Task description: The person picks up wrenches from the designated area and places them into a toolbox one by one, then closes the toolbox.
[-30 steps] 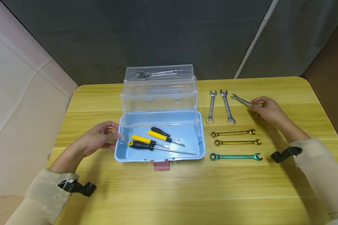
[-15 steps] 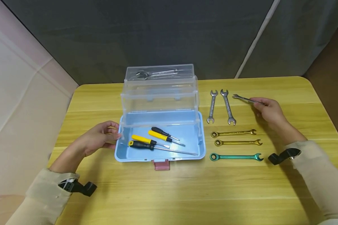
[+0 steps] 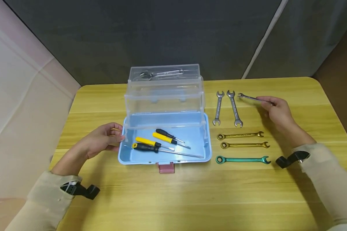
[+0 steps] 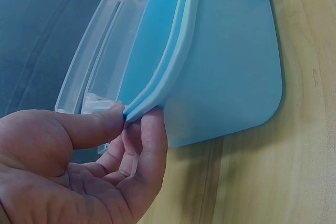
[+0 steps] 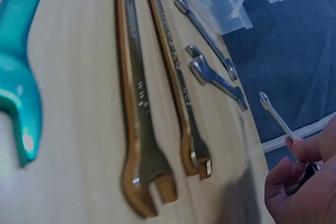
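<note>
My left hand (image 3: 99, 141) pinches the left rim of a blue toolbox (image 3: 164, 162), thumb on top and fingers under the lip in the left wrist view. Inside the box lie several screwdrivers (image 3: 146, 147) with yellow and black handles. At the table's far right, my right hand (image 3: 278, 112) holds a small silver wrench (image 3: 250, 97) by one end, its open jaw pointing left. In the right wrist view that wrench (image 5: 278, 114) sticks out past the thumb; its other end is mostly covered by the fingers. Two silver open-end wrenches (image 3: 218, 108) lie just left of it.
Two gold ratchet wrenches (image 3: 244, 145) and a teal one (image 3: 243, 159) lie right of the box. Clear stepped trays (image 3: 164, 102) stand raised behind it, an adjustable wrench (image 3: 164, 74) in the top one. A pink latch (image 3: 166, 168) juts from its front. A dark curtain (image 3: 162, 32) hangs behind.
The right hand has shifted slightly right, and the small wrench in it has turned to lie flatter across the view. The left hand keeps its place on the box rim.
</note>
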The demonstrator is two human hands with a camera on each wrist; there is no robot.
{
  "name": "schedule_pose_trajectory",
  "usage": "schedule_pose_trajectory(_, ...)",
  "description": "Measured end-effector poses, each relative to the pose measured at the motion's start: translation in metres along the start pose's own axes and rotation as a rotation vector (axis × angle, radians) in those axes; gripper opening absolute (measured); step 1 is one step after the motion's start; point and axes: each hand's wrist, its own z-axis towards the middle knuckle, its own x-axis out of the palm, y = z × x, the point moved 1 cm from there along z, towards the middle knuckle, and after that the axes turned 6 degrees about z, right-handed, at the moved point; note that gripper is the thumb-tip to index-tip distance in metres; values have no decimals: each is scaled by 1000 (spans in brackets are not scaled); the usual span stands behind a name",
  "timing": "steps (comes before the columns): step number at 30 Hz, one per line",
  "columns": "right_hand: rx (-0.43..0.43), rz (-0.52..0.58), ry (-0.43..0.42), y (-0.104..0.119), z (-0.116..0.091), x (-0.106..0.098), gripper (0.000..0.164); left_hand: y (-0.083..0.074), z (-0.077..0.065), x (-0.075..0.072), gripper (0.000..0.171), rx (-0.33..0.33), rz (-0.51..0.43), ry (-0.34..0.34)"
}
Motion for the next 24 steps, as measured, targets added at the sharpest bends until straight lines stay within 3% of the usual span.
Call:
schedule_pose_trajectory(12,-118,-51,25,38,1,3,42,-5,2,-1,35,-10,8,2)
schedule_pose_trajectory(24,-185,10,68,88,1,19,34,-3,1,0,37,-14,18,-4)
